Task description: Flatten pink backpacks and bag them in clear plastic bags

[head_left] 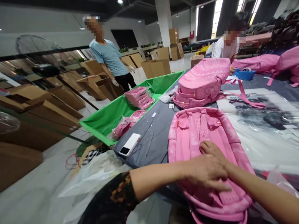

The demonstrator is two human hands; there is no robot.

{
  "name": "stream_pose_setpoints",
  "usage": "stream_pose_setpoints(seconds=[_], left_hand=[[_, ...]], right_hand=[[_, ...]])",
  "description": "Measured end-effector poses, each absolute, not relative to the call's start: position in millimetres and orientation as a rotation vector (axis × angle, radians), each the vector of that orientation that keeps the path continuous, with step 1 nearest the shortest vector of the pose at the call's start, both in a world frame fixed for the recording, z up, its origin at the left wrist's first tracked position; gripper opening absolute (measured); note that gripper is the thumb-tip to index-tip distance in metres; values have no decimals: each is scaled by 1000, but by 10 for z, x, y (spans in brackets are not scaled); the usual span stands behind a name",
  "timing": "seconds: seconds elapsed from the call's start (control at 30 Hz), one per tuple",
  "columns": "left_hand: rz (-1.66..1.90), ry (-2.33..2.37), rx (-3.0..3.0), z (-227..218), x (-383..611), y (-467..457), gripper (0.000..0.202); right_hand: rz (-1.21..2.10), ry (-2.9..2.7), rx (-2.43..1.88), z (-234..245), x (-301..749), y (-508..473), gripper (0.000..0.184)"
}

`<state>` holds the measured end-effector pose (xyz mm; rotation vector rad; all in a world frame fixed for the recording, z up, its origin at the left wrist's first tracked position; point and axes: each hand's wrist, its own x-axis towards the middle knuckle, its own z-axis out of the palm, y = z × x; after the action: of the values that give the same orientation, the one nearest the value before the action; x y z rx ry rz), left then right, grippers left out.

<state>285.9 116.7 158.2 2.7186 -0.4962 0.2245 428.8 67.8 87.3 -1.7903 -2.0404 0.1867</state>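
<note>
A pink backpack (198,130) lies back-side up on the grey table (151,137) right in front of me. My left hand (205,174) rests flat on its lower back panel, fingers stretched out to the right, holding nothing. My right arm comes in from the lower right. My right hand (210,148) touches the backpack just beyond the left hand, which covers most of it and hides its fingers. A second pink backpack (203,77) lies further back on the table.
A white phone (130,144) lies at the table's left edge, beside a green bin (105,118) holding bagged pink items (139,97). Clear plastic bags (257,130) cover the right side. A blue tape dispenser (245,74) sits by a co-worker (224,46). Another person (109,56) stands among cardboard boxes (156,67).
</note>
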Motion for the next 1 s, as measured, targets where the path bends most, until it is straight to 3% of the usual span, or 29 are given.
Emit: stream_pose_setpoints(seconds=[0.23,0.37,0.43,0.53,0.67,0.8,1.0], left_hand=[[-29,-772,2891,1165,2801,957,20],[192,-227,3048,1001,2829,1034,20],[316,121,3079,1005,2796,1068,32],[311,142,3115,1058,2751,1155,46],[356,32,3125,1046,2691,1255,41],[524,382,3076,882,2645,1263,43],[440,685,2840,858,2782,1179,50]], right_hand=[[233,-1682,-1771,898,4395,732,34],[184,-1583,-1703,1223,4463,551,38],[211,-1742,-1561,1465,4396,336,32],[389,-2336,-1198,1678,4200,51,23],[493,-2761,-921,1509,4010,38,19],[403,-2722,-691,1148,4007,218,21],[259,-2735,-922,1048,4141,93,18]])
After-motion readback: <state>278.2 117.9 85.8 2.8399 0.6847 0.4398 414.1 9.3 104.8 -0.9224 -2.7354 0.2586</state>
